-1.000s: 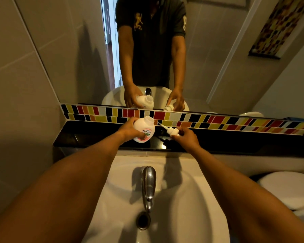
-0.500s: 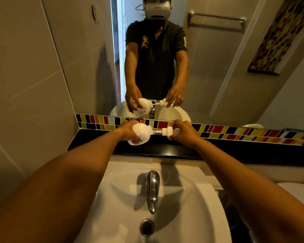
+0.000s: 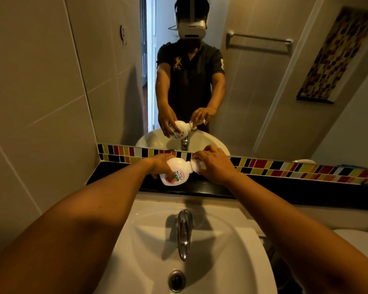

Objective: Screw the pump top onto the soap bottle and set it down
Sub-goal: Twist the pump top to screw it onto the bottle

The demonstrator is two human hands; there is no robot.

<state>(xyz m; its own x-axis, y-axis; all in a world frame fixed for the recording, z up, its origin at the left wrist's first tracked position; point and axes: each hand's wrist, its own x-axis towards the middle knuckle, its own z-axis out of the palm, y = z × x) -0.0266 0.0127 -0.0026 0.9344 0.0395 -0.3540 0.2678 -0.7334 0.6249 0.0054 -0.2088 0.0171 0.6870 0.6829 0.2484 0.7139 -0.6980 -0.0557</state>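
A white soap bottle with a pink and green label is held tilted on its side above the black ledge, neck pointing right. My left hand grips its body from the left. My right hand is closed over the white pump top, which sits at the bottle's neck; most of the pump is hidden under my fingers. The mirror shows the same grip from the far side.
A white sink with a chrome tap and drain lies below my arms. A strip of coloured tiles runs behind the ledge, under the mirror. A tiled wall stands close on the left.
The pump top, first held apart with its tube outside, has moved left into the bottle's neck. My right hand now covers it. The camera view has tilted upward.
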